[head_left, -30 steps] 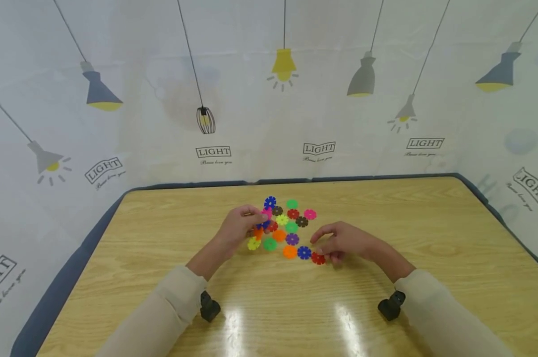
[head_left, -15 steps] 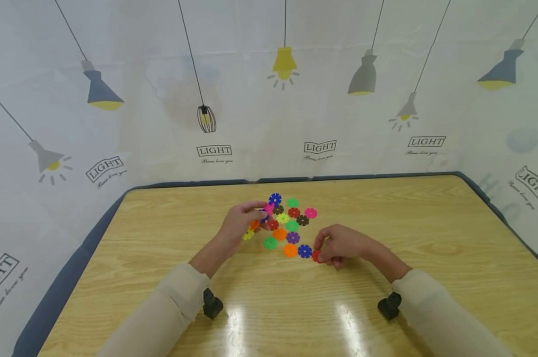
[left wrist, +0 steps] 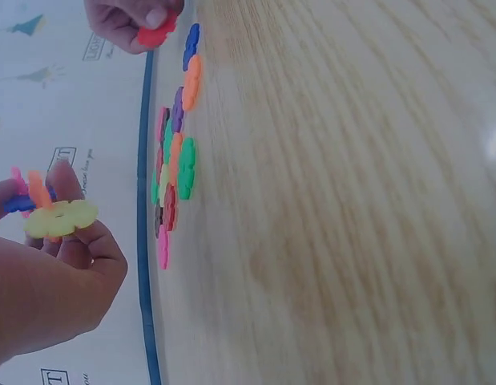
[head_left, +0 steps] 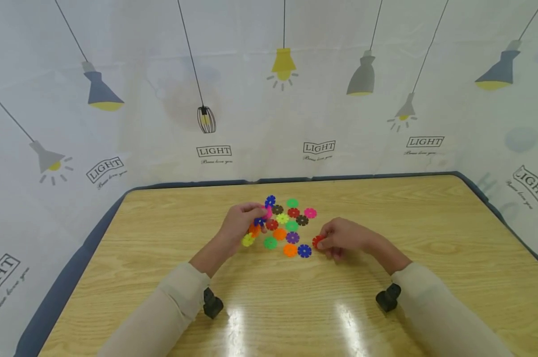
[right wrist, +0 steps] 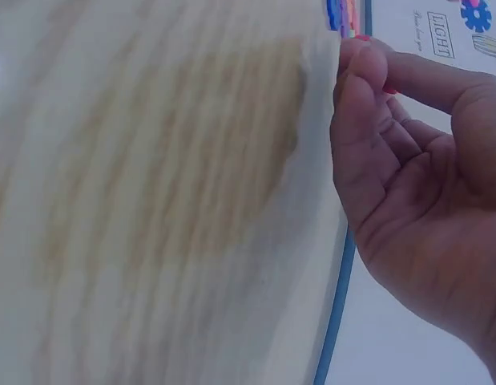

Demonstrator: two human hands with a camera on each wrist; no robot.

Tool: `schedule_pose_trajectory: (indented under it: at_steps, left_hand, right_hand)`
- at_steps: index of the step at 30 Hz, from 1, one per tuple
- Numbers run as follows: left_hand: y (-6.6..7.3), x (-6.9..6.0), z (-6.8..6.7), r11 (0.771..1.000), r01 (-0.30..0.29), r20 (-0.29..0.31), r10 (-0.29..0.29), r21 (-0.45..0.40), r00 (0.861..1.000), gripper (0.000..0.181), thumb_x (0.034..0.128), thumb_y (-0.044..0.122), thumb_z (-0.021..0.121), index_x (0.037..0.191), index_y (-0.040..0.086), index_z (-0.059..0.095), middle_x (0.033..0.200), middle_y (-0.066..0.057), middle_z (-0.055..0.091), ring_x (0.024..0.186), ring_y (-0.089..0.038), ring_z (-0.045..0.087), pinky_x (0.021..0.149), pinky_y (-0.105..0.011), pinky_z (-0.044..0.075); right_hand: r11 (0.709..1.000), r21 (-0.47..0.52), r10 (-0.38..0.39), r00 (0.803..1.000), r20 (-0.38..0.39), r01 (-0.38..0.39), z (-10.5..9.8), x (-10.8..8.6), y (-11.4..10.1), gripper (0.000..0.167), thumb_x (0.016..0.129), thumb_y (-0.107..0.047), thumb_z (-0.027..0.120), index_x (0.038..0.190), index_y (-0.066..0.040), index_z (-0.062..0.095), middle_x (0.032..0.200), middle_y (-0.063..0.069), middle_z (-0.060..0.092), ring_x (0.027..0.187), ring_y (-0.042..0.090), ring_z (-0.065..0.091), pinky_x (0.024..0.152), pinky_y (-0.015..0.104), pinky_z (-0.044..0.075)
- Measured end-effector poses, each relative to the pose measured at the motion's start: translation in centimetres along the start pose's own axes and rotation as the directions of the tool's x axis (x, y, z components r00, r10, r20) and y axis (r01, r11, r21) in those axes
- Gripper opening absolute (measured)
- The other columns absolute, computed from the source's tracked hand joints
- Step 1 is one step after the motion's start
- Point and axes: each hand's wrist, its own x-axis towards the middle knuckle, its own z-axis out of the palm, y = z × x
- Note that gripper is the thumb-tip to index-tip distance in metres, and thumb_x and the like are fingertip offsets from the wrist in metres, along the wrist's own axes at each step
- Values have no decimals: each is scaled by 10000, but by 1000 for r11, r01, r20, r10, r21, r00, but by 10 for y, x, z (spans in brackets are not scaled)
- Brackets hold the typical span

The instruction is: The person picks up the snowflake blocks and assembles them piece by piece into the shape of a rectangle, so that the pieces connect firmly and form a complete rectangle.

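Note:
My left hand [head_left: 238,224] holds a chain of joined plastic snowflake discs above the table. A blue disc [head_left: 270,200] tops the chain; pink, blue and orange ones follow, then a yellow disc [left wrist: 63,218] at the lower end. The fingers partly hide the joints. Between thumb and fingertips, my right hand [head_left: 346,237] pinches a red snowflake disc [head_left: 317,242], raised off the table, as the left wrist view shows. In the right wrist view only slivers of red show past the fingertips. Nearest to that hand lies a loose blue disc [head_left: 304,251].
Several loose discs lie flat between the hands, among them an orange disc [head_left: 290,250], a purple disc [head_left: 292,238] and a green disc [head_left: 270,242]. The wooden table [head_left: 269,297] ends at a dark blue edge before a lamp-printed backdrop [head_left: 251,99].
My right hand has taken hold of the red disc beside the blue one and lifted it up. The left hand's chain has shifted slightly left and tilted, still in its grip.

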Motion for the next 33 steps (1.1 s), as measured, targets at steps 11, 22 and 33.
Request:
schedule_pose_trajectory:
  at_steps: [11, 22, 33]
  left_hand:
    - [0, 2, 2, 998, 18, -35, -16, 62, 999, 223, 946, 200, 624, 1055, 19, 696, 950, -40, 677, 760, -165, 579, 659, -237, 495]
    - [1, 1, 4, 992, 28, 5, -29, 122, 1000, 273, 966, 241, 614, 1125, 35, 697, 935, -34, 684, 764, -164, 558, 659, -222, 473]
    - [2, -1, 7, 990, 17, 63, -26, 136, 998, 250, 979, 220, 590, 1105, 37, 702, 881, -14, 698, 747, -156, 574, 662, -235, 492]
  right_hand:
    - [984, 172, -30, 992, -120, 51, -16, 6, -19, 295, 1016, -202, 504, 1017, 72, 612, 789, 115, 658, 647, 220, 628, 658, 372, 580]
    - [944, 293, -81, 965, -249, 155, -21, 9, -38, 345, 1014, -238, 522, 1076, 94, 590, 802, 152, 653, 660, 276, 648, 714, 392, 588]
    - [932, 303, -96, 940, -329, 201, -17, 12, -55, 298, 1000, -235, 554, 1019, 50, 639, 787, 166, 659, 597, 191, 630, 664, 348, 591]
